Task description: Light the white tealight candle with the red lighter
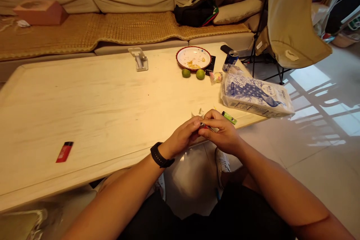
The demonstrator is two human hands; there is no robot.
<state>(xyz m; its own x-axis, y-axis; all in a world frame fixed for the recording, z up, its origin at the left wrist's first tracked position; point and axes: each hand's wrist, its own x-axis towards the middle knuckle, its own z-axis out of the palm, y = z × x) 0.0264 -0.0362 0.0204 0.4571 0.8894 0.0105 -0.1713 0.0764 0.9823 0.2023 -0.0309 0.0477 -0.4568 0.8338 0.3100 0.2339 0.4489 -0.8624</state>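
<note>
At the table's front edge my left hand [184, 135], wearing a black watch, is closed around a small red lighter [203, 125] with a metal end. My right hand [223, 131] meets it from the other side, fingers pinching the same lighter; most of its body is hidden by the fingers. Just behind the hands lies a small whitish scrap [197, 113] with a bit of green on it. A green lighter [230, 117] with a black top rests right of my right hand. Another red lighter [64, 152], black-topped, lies far to the left on the table.
On the pale table [107, 101] are a red-rimmed plate [194, 54] with food scraps, two limes [200, 74], a blue can [231, 60], a phone stand [138, 60] and a plastic-wrapped tissue pack [255, 93] overhanging the right edge. A folding chair [292, 26] and sofa stand behind.
</note>
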